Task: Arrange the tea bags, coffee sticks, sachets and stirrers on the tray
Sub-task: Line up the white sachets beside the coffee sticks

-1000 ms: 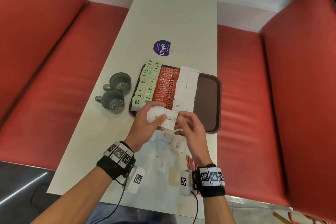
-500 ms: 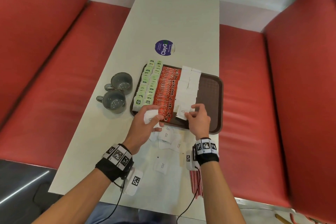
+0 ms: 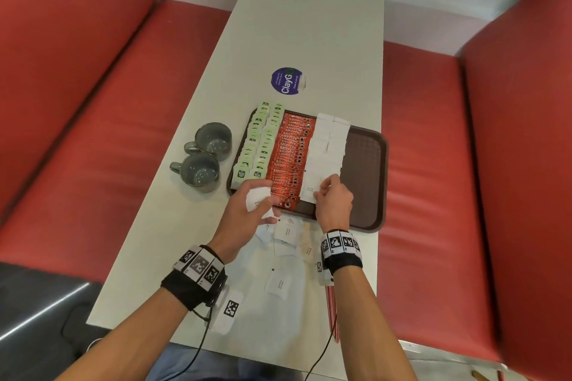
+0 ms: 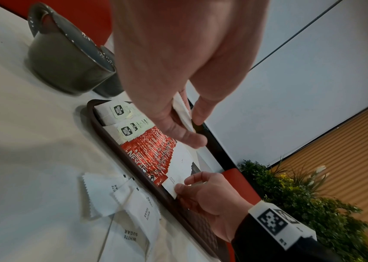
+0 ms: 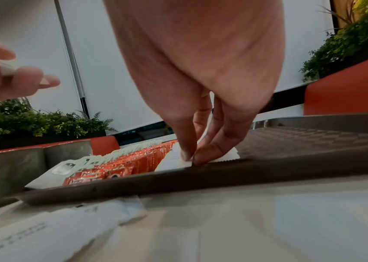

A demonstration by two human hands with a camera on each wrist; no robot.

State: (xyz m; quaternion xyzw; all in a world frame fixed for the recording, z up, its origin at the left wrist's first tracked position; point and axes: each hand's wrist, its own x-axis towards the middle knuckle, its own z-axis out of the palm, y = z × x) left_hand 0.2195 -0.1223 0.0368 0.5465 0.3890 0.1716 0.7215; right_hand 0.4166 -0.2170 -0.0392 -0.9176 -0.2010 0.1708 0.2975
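**White sugar sachet set down at the near end of the tray's row**

The brown tray (image 3: 368, 170) is laid across the white table (image 3: 309, 25), its left part filled in lengthwise rows so that each kind is kept to its own strip: green tea bags (image 3: 257, 145) at the left edge, red Nescafé coffee sticks (image 3: 289, 158) next, white sachets (image 3: 328, 145) after them. The textured right part is left bare, presumably for the stirrers. Two grey mugs (image 3: 204, 158) are stood just beside the tray's left rim.

The right hand (image 3: 334, 204) is lowered onto the near end of the white row, where one white sugar sachet (image 4: 173, 180) is pinched by its edge between thumb and fingertips (image 5: 187, 152), overlapping the sachet behind so the row is continued. A small stack of white sachets (image 3: 258, 199) is gripped in the curled left hand (image 3: 247, 210), held over the tray's near left corner as a ready supply.

More sachets (image 3: 286, 233), printed WHITE SUGAR, with serrated ends, are scattered flat on the table near the tray's front rim. Red-striped stirrers (image 3: 332, 303), partly hidden by the right forearm, seem to lie at the table edge.
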